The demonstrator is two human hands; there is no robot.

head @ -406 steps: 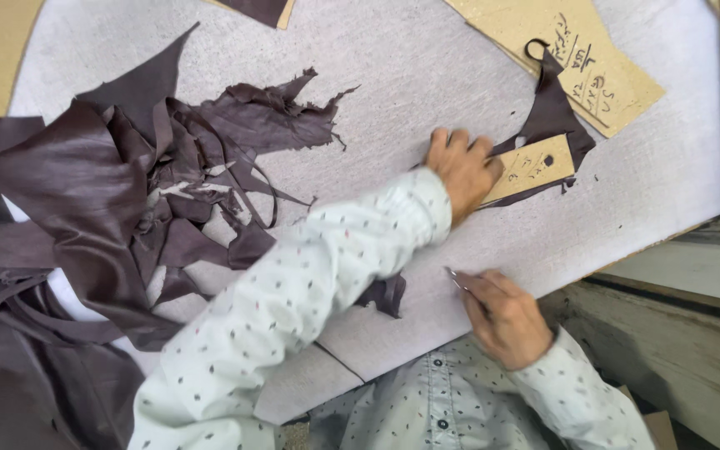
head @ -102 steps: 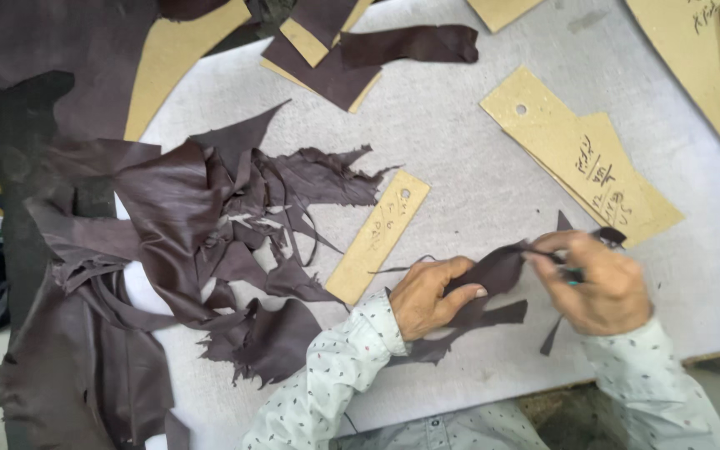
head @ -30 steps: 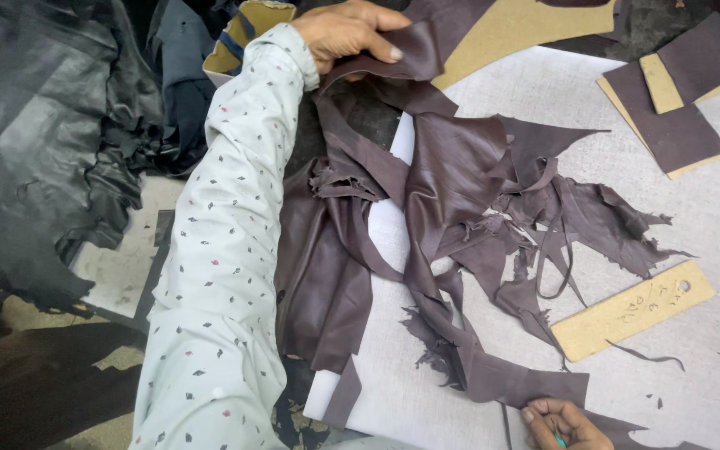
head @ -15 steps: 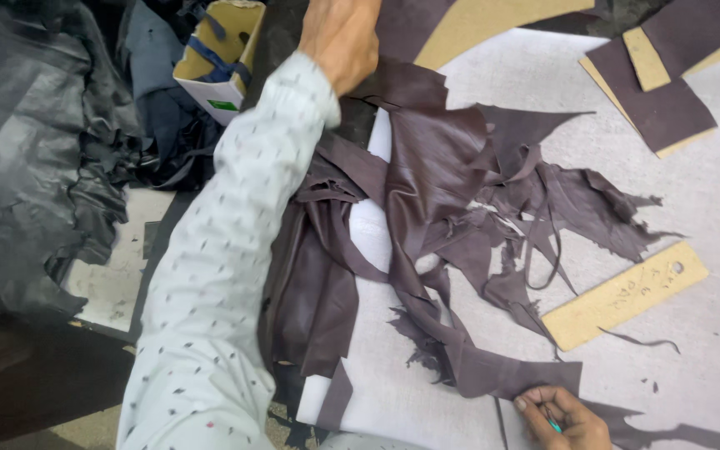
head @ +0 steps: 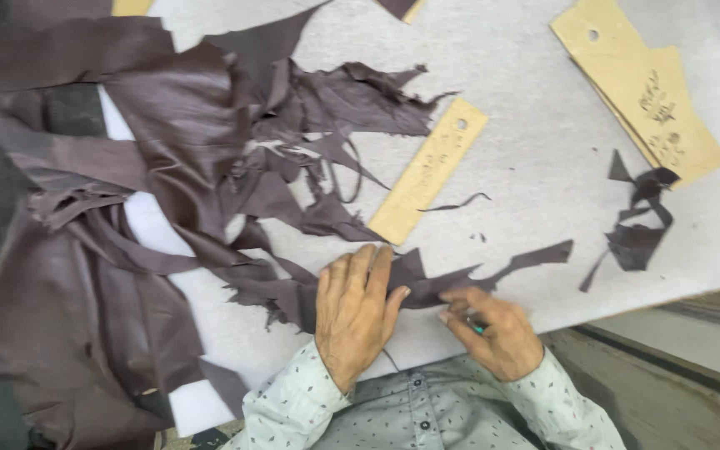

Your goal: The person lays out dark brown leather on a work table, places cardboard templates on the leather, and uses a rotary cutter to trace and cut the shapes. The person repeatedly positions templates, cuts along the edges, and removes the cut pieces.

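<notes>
My left hand lies flat, fingers apart, pressing on a dark purple leather scrap at the near edge of the grey cutting board. My right hand is just to its right, fingers closed around a small tool with a green tip that touches the scrap's near edge. A narrow cardboard template with a hole lies just beyond the scrap, untouched.
A big heap of purple leather offcuts covers the board's left half and hangs over its left side. Larger cardboard patterns lie at the far right, with small leather trimmings below them. The table edge runs at the lower right.
My left hand has come back from the far left pile and now rests flat on the leather scrap by my right hand. The view has swung right, back over the board.
</notes>
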